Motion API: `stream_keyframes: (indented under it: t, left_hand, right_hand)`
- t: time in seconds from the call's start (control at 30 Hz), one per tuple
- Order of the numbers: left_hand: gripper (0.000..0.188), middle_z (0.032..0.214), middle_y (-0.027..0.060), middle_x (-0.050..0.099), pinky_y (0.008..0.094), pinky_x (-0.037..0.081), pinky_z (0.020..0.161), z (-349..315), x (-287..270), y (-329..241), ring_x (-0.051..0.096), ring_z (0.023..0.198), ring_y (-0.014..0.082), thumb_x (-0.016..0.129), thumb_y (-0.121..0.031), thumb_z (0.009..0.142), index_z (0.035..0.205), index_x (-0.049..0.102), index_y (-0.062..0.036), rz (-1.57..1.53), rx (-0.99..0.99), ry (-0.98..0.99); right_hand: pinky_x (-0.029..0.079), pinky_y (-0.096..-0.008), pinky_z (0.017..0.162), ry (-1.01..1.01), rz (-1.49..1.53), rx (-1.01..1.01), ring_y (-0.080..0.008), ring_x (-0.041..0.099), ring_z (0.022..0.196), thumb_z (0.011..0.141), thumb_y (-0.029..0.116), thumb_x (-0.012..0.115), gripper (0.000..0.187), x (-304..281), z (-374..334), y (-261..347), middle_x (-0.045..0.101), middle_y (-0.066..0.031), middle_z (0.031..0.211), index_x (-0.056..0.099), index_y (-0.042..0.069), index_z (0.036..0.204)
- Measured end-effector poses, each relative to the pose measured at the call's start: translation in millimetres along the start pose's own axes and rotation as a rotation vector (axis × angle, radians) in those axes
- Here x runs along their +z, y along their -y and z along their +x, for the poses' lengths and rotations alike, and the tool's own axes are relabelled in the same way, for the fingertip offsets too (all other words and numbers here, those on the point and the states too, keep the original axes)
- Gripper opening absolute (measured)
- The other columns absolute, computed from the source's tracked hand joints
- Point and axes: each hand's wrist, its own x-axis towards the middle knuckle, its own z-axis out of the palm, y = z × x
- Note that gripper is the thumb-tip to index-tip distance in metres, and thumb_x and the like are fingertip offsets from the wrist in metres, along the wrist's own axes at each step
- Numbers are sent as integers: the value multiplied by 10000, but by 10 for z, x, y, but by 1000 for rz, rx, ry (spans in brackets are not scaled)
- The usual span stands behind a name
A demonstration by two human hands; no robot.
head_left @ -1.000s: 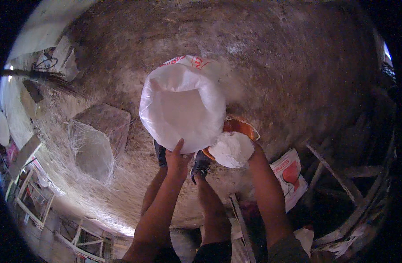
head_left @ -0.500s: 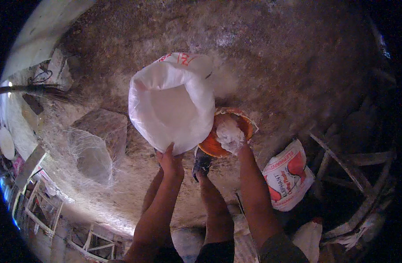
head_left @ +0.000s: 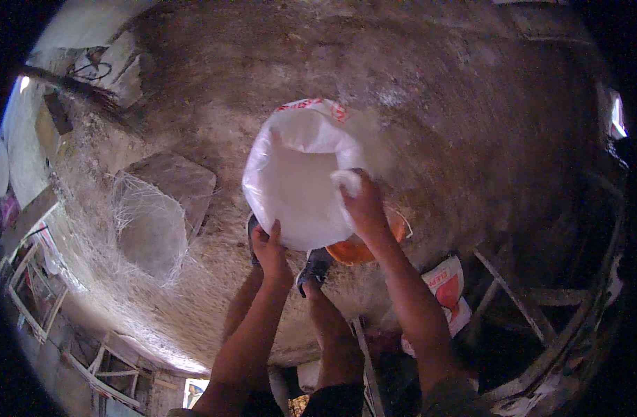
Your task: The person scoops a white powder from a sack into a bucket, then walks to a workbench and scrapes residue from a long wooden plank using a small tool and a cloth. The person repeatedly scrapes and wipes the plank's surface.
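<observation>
A white woven sack (head_left: 261, 163) with a rolled-down rim stands in the middle, holding pale powder (head_left: 301, 191). My left hand (head_left: 271, 251) grips its near edge, thumb up over the rim. Over the sack's right edge, my right hand (head_left: 364, 208) closes round a small white rounded thing (head_left: 348, 182); its exact kind is not clear. Below that forearm, an orange bucket (head_left: 351, 253) with a wire handle sits against the sack, partly hidden. My shod feet stand just behind both.
A stone slab (head_left: 176, 174) lies left on the dirt floor, beside a pale round piece (head_left: 151, 233) fringed with fibres. A broom (head_left: 82, 90) is at far left. A printed white-and-red bag (head_left: 447, 288) and wooden frames (head_left: 517, 299) are at right.
My right hand has lifted out of the orange bucket and moved up and left to the sack's opening. My left hand stays on the rim. The whole view has shifted.
</observation>
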Motion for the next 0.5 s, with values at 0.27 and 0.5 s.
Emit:
stream_keyframes:
  t: [0.27,0.5]
  left_hand:
    - [294,1215,52,592,379,504,900,-90,-195,-122,586,1100,204,643,-83,967,1216,490,-113,5,47,31]
    - [190,1064,43,598,287,468,810,-138,-160,-257,563,943,125,619,-15,963,1115,515,-63,-20,-78,-53]
  right_hand:
    - [396,-495,1128,37,-361,-45,-403,495,1341,993,251,496,483,903,783,-647,553,-245,1410,520,8,1410]
    - [350,-609,1108,-3,-724,-120,-420,470,1365,965,392,584,581,1188,587,-703,547,-201,1446,521,38,1421]
